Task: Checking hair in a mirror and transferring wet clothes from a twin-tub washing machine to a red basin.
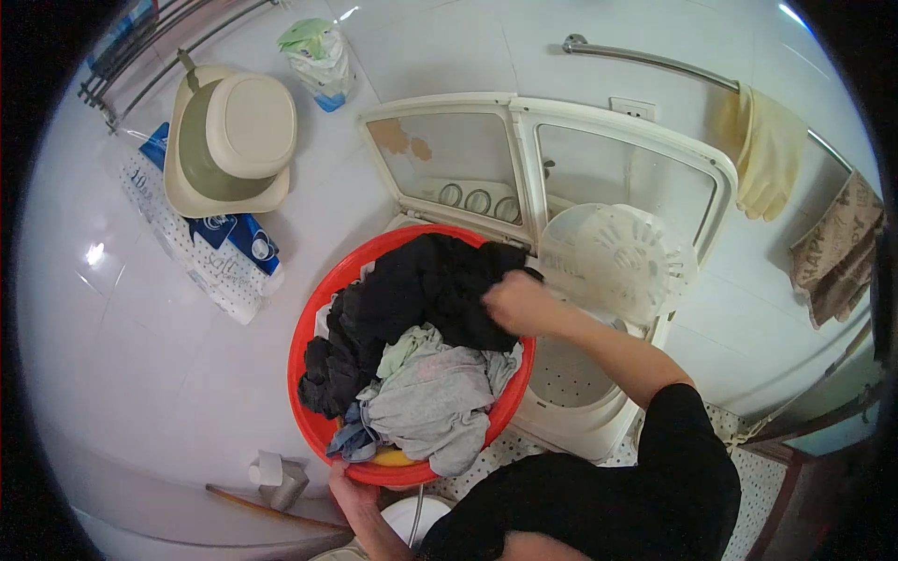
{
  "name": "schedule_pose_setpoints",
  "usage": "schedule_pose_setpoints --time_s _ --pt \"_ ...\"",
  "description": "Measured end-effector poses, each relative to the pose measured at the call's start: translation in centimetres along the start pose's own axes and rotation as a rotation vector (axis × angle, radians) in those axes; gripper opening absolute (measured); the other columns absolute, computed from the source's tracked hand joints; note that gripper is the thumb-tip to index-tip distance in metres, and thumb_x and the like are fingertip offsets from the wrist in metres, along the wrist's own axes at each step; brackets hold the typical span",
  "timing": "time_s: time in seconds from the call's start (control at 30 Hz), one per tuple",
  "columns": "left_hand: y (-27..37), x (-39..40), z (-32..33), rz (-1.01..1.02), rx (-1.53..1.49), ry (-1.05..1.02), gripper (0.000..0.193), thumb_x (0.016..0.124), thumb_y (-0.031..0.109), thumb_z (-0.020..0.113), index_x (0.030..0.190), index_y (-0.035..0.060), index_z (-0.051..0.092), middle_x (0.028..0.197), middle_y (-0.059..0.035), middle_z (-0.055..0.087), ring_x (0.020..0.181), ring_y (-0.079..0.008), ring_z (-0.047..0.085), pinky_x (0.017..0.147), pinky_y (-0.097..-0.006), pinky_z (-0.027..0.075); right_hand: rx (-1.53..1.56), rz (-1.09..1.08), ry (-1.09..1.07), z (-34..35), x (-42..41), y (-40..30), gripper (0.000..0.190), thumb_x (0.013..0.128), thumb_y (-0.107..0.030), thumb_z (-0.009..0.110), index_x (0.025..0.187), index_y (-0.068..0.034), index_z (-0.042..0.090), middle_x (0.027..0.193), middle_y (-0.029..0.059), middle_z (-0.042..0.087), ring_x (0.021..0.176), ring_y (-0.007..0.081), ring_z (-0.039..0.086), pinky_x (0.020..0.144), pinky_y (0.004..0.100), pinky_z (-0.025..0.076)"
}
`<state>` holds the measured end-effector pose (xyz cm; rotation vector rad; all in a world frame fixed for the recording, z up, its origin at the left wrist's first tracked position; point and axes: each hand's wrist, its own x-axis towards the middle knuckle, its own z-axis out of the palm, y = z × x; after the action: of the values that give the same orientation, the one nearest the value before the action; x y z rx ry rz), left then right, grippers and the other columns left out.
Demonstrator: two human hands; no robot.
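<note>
A large red plastic basin [303,414] sits over the left part of a twin-tub washing machine [582,435] and hides that part. Black clothing [414,287] is heaped across the back of the basin, with a light grey garment [435,400] in front and a blue cloth [353,438] at the lower left. My left hand [352,491] holds the basin's near rim from outside. In my right hand [518,303], closed like a fist, is part of the black clothing by the basin's right rim. Beside it, the perforated spin tub [572,375] shows below my forearm.
Both machine lids [449,165] stand raised, and a translucent perforated disc [610,259] leans at the right one. Rubber gloves [765,154] and a brown cloth [835,245] hang from a metal rail [652,62]. Beige basins [238,140] hang on the left wall.
</note>
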<state>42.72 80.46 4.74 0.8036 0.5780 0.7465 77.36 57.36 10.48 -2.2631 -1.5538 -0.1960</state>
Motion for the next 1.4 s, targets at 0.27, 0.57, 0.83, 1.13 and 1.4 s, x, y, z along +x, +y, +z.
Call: schedule_pose_setpoints --time_s 0.27,0.57,0.83,1.13,1.4 --pt "0.1 0.3 -1.4 0.039 0.022 0.014 0.046 0.069 0.015 0.052 0.113 0.0016 0.05 0.11 -0.0107 0.058 0.106 -0.0258 0.053 0.096 -0.0409 0.038 0.263 -0.029 0.608 -2.8 -0.4 -2.9 0.015 0.077 -0.016 0.053 0.076 -0.001 0.057 0.081 0.0174 0.059 0.076 0.0338 0.059 0.069 0.041 0.048" --pt "1.2 2.6 -3.4 0.043 -0.045 -0.002 0.034 0.081 0.019 0.048 0.109 0.0 0.054 0.107 -0.0098 0.059 0.099 -0.0228 0.056 0.089 -0.0367 0.041 0.678 0.708 0.24 2.7 -0.8 4.9 0.028 0.082 -0.024 0.052 0.089 0.003 0.057 0.092 0.0204 0.06 0.088 0.0317 0.058 0.076 0.0389 0.044" --pt "1.6 3.0 0.2 0.078 0.068 0.129 0.032 0.081 0.017 0.048 0.105 -0.0025 0.056 0.101 -0.0127 0.061 0.094 -0.0255 0.059 0.084 -0.0372 0.045 0.725 0.704 0.592 4.3 0.3 2.2 0.041 0.076 -0.032 0.053 0.085 0.008 0.057 0.076 0.0248 0.06 0.078 0.0363 0.06 0.071 0.0424 0.045" --pt "5.2 13.8 -4.4 -0.016 -0.026 0.078 0.041 0.076 0.016 0.043 0.112 -0.0033 0.05 0.108 -0.0174 0.058 0.1 -0.0299 0.057 0.089 -0.0436 0.045 1.056 0.744 0.715 6.3 3.6 0.7 0.054 0.08 -0.042 0.049 0.093 0.01 0.058 0.085 0.0314 0.058 0.08 0.0392 0.06 0.074 0.0426 0.045" --pt "5.4 17.3 -5.9 0.006 -0.046 0.026 0.033 0.076 0.015 0.047 0.102 -0.0042 0.054 0.1 -0.0162 0.06 0.094 -0.0283 0.059 0.086 -0.0409 0.046 -0.382 0.705 0.973 -2.6 -6.7 4.1 0.045 0.071 -0.021 0.066 0.107 0.001 0.05 0.108 0.0208 0.052 0.102 0.0389 0.047 0.087 0.0461 0.038"
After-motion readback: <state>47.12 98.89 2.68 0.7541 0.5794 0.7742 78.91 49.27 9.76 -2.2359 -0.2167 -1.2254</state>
